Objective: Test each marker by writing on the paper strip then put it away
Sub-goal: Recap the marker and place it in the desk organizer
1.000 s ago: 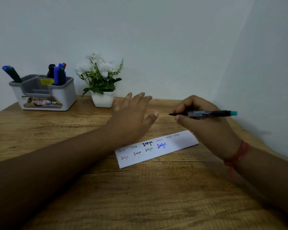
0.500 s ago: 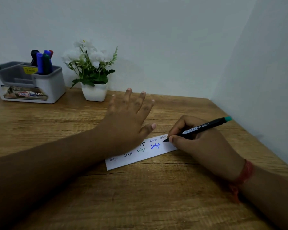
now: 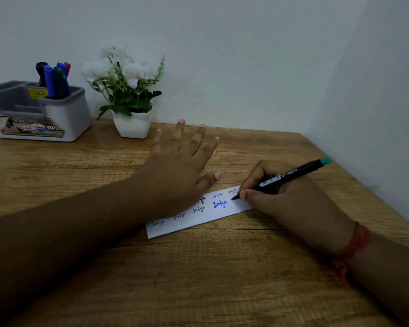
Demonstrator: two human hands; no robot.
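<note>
Writing on one strip [image 3: 206, 219] with one marker [image 3: 286, 178], nib touching the paper.
Right hand [image 3: 286, 204] pinches it; left hand [image 3: 175, 171], fingers spread, presses the strip; five markers [image 3: 54, 79] stand in one holder [image 3: 64, 114].

Brown grained wooden table [image 3: 222, 279], matt | white paper strip [image 3: 198, 220], smooth | grey plastic organiser [image 3: 64, 114], slightly glossy | black plastic marker [image 3: 291, 175], satin
</note>
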